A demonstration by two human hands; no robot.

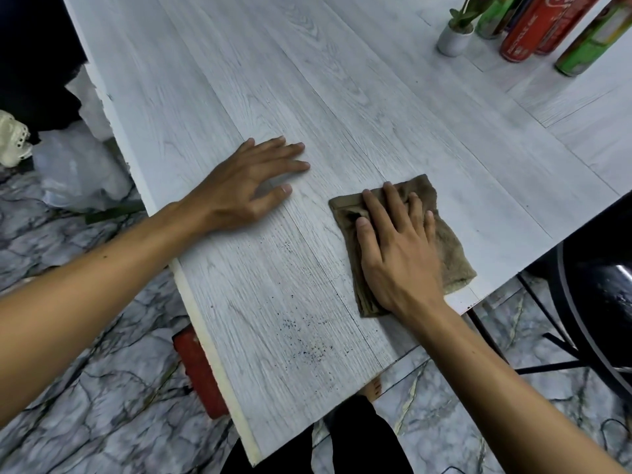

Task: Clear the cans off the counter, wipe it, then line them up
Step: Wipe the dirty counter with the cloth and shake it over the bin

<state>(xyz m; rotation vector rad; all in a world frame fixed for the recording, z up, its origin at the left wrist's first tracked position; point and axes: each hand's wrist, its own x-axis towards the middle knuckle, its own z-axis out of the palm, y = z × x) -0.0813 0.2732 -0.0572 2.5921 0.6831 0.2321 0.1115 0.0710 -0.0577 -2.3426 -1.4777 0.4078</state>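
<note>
While wiping the bench [342,97], bracing with left hand [246,189], fingers flat and released; pressing right hand [393,254], fingers straight, on brown cloth [444,254] near the right edge. Cans [523,32] parked far right beside a potted plant [455,39]. Next, probably: sweeping toward dark specks [307,340] by the front edge. Can tops cut off; count unclear.

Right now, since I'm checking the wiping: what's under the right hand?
A brown cloth, flat on the counter, pressed by the right hand. The counter beneath the cloth is hidden.
</note>
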